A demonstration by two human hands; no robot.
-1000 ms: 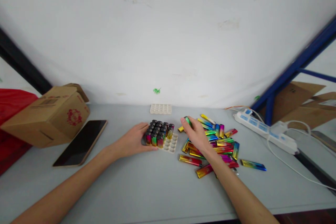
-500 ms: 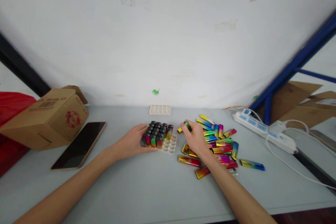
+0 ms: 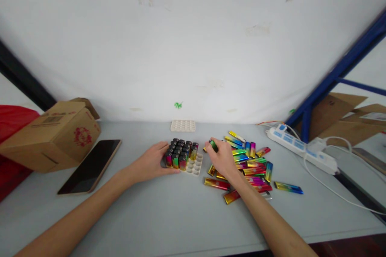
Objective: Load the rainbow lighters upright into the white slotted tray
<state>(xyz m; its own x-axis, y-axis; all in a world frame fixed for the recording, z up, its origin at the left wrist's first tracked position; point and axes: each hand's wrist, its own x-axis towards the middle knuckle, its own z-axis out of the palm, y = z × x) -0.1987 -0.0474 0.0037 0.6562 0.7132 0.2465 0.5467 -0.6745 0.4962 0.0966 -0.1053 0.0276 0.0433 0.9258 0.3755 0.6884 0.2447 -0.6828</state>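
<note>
Right grip around green lighter

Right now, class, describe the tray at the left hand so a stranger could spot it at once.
On the grey table, find the left hand. It curls round the left end of a pale dimpled tray. Unlike the second tray by the wall, this one holds upright, black-topped multicoloured tubes.

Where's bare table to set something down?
Widest: near tabletop between left forearm and right forearm. Smaller: between the dark flat device and left hand. Crowded: the part-filled tray, and the pile of shiny pieces under the right forearm, power strip to its right.
</note>
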